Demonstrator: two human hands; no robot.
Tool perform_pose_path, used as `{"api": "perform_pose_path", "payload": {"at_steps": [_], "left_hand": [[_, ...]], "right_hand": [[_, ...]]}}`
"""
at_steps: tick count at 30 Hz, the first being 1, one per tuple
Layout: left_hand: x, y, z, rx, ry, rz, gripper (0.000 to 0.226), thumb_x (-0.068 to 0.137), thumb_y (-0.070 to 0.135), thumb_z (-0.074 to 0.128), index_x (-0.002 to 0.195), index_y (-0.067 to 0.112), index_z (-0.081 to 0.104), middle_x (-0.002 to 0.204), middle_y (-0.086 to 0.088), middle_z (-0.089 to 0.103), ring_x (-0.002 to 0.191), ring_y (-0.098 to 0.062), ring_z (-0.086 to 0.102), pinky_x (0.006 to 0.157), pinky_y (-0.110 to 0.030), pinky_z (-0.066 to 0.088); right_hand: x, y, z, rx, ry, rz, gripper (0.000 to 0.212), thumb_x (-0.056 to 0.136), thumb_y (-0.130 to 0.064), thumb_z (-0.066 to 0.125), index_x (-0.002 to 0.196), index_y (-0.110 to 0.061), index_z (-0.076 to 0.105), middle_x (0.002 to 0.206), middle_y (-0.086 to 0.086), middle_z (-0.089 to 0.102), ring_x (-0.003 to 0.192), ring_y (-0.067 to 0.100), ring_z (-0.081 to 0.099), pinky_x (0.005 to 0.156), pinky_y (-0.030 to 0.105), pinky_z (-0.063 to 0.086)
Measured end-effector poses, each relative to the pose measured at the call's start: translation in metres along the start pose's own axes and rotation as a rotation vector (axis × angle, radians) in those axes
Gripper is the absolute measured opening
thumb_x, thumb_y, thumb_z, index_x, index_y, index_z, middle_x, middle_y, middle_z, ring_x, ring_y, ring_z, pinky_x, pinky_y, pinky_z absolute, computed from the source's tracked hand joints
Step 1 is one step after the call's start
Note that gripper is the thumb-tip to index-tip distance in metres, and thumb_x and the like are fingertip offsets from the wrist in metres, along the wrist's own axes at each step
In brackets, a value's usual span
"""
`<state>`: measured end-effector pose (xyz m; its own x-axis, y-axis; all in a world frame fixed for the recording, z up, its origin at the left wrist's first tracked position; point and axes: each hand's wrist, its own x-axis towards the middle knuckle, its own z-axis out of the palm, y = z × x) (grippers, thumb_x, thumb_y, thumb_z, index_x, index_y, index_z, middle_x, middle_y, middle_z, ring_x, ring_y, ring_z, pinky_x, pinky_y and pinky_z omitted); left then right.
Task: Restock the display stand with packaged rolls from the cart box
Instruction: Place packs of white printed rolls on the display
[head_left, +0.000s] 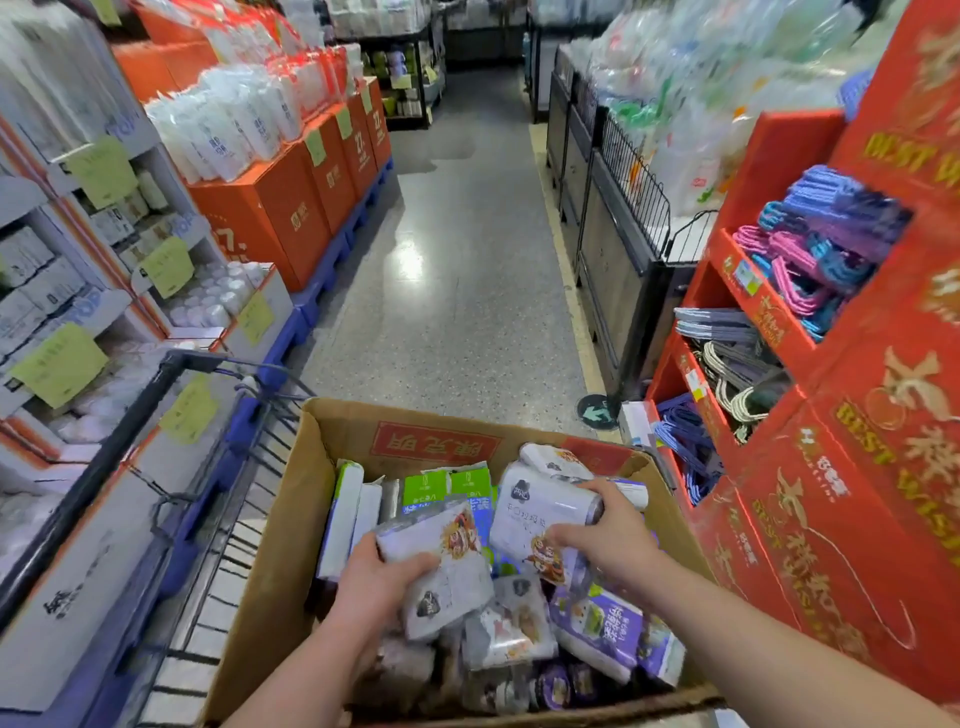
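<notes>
An open cardboard box (291, 530) sits in the cart at the bottom centre, filled with several packaged rolls in grey, white, purple and green wrappers. My left hand (376, 582) grips a grey wrapped roll pack (447, 566) over the box. My right hand (608, 530) holds a white roll pack (535, 514) at its right end, fingers curled over it. The red display stand (852, 395) rises at the right, right beside the box; its shelves hold purple, pink, blue and grey bundles.
The cart's wire frame and black handle (104, 467) lie left of the box. Shelves with white packages and orange boxes (280, 208) line the left. Dark wire-topped bins (613, 218) stand on the right. The grey aisle floor (467, 260) runs ahead.
</notes>
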<state>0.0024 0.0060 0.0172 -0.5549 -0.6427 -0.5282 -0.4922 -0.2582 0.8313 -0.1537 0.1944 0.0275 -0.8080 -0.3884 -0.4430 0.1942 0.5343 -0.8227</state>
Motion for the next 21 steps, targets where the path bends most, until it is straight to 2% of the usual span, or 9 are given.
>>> {"api": "perform_pose_path", "payload": {"at_steps": [3,5,7,10,13,16,18,21], "left_hand": [[-0.018,0.016,0.008,-0.055,-0.097,0.067,0.042,0.068,0.003,0.081,0.104,0.007,0.062,0.096,-0.016,0.073,0.078,-0.028,0.071,0.062,-0.032,0.055],[-0.032,0.027,0.016,-0.067,-0.169,0.112,0.037,0.07,0.003,0.08,0.101,0.008,0.062,0.088,-0.013,0.073,0.063,-0.022,0.069,0.051,-0.026,0.052],[-0.044,0.033,0.026,-0.078,-0.23,0.15,0.04,0.067,0.005,0.081,0.102,0.008,0.062,0.088,-0.012,0.073,0.062,-0.021,0.069,0.053,-0.027,0.053],[-0.068,0.039,0.049,-0.086,-0.317,0.19,0.029,0.076,-0.001,0.073,0.103,0.006,0.062,0.091,-0.015,0.072,0.071,-0.024,0.067,0.059,-0.03,0.053],[-0.102,0.044,0.075,-0.092,-0.423,0.221,0.022,0.078,-0.001,0.071,0.097,0.007,0.062,0.079,-0.01,0.07,0.057,-0.018,0.064,0.048,-0.024,0.048],[-0.137,0.046,0.104,-0.08,-0.536,0.244,0.027,0.077,0.001,0.073,0.103,0.006,0.064,0.089,-0.013,0.074,0.067,-0.022,0.069,0.057,-0.028,0.052],[-0.164,0.043,0.123,-0.07,-0.588,0.269,0.026,0.078,0.001,0.072,0.103,0.006,0.065,0.092,-0.015,0.074,0.07,-0.024,0.07,0.057,-0.028,0.054],[-0.212,0.035,0.154,-0.072,-0.67,0.279,0.025,0.079,0.001,0.071,0.101,0.007,0.063,0.09,-0.015,0.073,0.062,-0.02,0.071,0.047,-0.025,0.053]], "right_hand": [[-0.035,-0.009,-0.016,0.038,0.098,-0.043,0.052,0.068,-0.009,0.081,0.11,-0.014,0.05,0.099,0.01,0.061,0.08,0.021,0.057,0.066,0.029,0.046],[-0.061,-0.012,-0.031,0.07,0.162,-0.066,0.048,0.071,-0.008,0.08,0.107,-0.016,0.048,0.095,0.009,0.059,0.074,0.017,0.055,0.057,0.02,0.044],[-0.088,-0.01,-0.046,0.099,0.233,-0.085,0.047,0.073,-0.009,0.079,0.106,-0.017,0.047,0.095,0.008,0.059,0.071,0.013,0.055,0.05,0.012,0.043],[-0.133,-0.004,-0.073,0.126,0.371,-0.078,0.048,0.073,-0.014,0.079,0.108,-0.019,0.047,0.095,0.006,0.059,0.074,0.016,0.057,0.06,0.025,0.047],[-0.178,0.002,-0.102,0.128,0.488,-0.057,0.049,0.073,-0.016,0.08,0.107,-0.022,0.045,0.093,0.003,0.059,0.078,0.019,0.06,0.066,0.032,0.05],[-0.219,0.018,-0.13,0.148,0.619,-0.054,0.059,0.066,-0.02,0.084,0.113,-0.017,0.049,0.099,0.01,0.062,0.091,0.03,0.063,0.081,0.047,0.054],[-0.25,0.032,-0.146,0.172,0.682,-0.058,0.055,0.067,-0.02,0.083,0.11,-0.019,0.048,0.102,0.016,0.062,0.094,0.035,0.062,0.082,0.05,0.052],[-0.299,0.06,-0.171,0.226,0.759,-0.043,0.051,0.065,-0.025,0.084,0.103,-0.023,0.049,0.104,0.025,0.06,0.089,0.04,0.062,0.078,0.054,0.053]]}}
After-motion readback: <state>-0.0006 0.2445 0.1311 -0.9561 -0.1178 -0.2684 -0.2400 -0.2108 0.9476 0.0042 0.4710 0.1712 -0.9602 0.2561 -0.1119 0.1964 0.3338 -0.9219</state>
